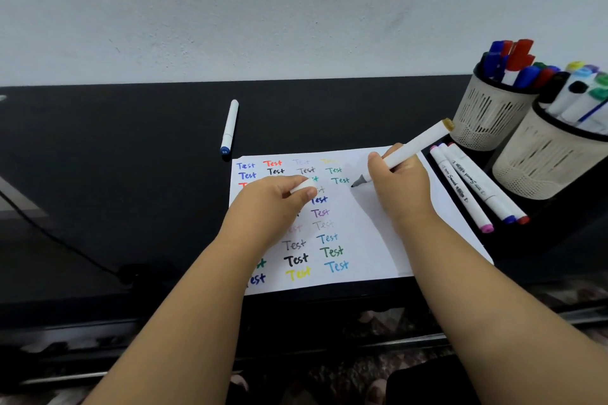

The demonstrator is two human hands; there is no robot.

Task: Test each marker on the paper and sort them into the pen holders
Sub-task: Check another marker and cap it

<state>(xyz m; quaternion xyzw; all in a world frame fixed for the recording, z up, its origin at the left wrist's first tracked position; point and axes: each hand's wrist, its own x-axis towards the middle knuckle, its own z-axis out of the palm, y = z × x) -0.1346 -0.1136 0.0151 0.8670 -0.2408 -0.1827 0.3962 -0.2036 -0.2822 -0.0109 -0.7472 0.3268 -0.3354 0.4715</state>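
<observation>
A white sheet of paper (371, 240) lies on the black table, covered with the word "Test" in many colours. My right hand (399, 181) grips a white marker (418, 145) with a brownish end cap, its dark tip touching the paper at the right of the writing. My left hand (273, 204) rests on the paper and holds the white cap (304, 188) between its fingers. Three white markers (473, 184) lie side by side to the right of the paper. Two beige mesh pen holders (487, 115) (543, 161) stand at the far right, both full of markers.
A single white marker with a blue end (229, 128) lies on the black table (131, 174) beyond the paper's left corner. A dark cable (59, 240) runs across the table's left side. A pale wall rises behind the table.
</observation>
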